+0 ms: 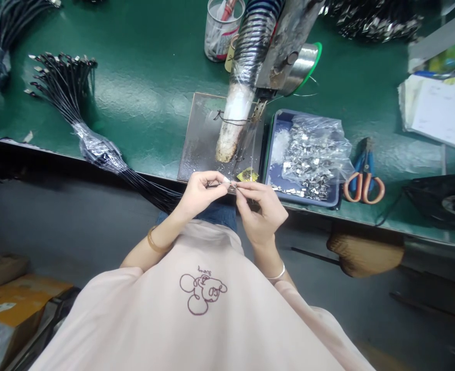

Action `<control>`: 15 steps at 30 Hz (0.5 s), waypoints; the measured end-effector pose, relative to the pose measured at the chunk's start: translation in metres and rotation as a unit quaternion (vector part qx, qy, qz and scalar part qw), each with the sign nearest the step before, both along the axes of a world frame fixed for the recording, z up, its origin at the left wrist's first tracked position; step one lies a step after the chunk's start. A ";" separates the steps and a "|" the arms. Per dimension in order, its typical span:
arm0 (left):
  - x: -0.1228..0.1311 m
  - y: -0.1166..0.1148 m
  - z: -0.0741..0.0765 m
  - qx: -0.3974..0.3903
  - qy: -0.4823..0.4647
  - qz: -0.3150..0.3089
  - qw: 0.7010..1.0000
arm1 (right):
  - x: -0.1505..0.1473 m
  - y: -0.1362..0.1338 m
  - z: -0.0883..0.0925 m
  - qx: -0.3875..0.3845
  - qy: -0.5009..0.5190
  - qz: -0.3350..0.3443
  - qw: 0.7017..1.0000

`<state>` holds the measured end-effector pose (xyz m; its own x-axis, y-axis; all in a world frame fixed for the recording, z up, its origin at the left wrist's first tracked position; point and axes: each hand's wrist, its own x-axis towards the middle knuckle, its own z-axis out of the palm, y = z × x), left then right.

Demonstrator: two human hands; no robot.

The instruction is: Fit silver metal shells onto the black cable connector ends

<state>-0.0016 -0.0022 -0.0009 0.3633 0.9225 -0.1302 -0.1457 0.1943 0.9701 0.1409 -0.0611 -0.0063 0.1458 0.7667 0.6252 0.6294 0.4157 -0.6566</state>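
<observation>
At the bench's front edge, my left hand pinches what looks like a thin black cable between thumb and forefinger, with something white at the fingertip. My right hand meets it, fingertips closed on a small metal connector; its details are too small to make out. Just beyond my hands lies a dark square plate with a yellow piece on its near edge. A blue tray to the right holds a plastic bag and loose metal connector shells.
Over the plate hangs a taped flexible duct beside a metal arm with a solder spool. A bundle of black cables trails off the left edge. Orange-handled pliers, papers and a clear cup are on the bench.
</observation>
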 end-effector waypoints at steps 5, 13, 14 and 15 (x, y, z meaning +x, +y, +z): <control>0.002 0.000 0.000 0.010 -0.003 0.011 1.000 | -0.001 0.003 0.000 -0.081 0.163 -0.013 0.983; 0.003 -0.001 -0.002 -0.009 -0.009 0.018 1.000 | 0.001 0.003 -0.008 -0.028 0.142 -0.003 0.989; 0.004 -0.001 -0.002 -0.014 -0.012 0.018 1.000 | 0.001 0.004 -0.009 -0.030 0.143 -0.011 0.989; 0.004 0.000 -0.002 -0.017 -0.013 0.018 1.000 | 0.002 0.005 -0.011 -0.039 0.143 -0.016 0.989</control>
